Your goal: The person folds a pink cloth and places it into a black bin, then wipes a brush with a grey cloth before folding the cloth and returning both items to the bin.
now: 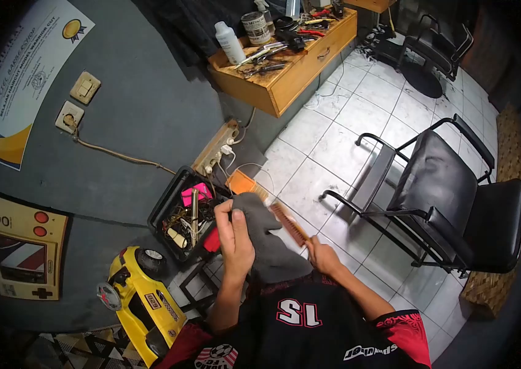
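Cloth: soft grey fabric cloth point(266, 237), draped between both hands.
Left hand point(236, 237): gripping cloth's edge.
Right hand point(321, 253): closed on flat orange plastic comb point(289, 224), touching cloth's right side.
Tray: black plastic tool tray point(168, 209), left of cloth.

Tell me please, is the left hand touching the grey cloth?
Touching. The head view shows the left hand gripping the grey cloth, fingers curled over its top edge, while the right hand holds the comb.

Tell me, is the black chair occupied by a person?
No, the black chair stands empty on the tiled floor, beside the right hand.
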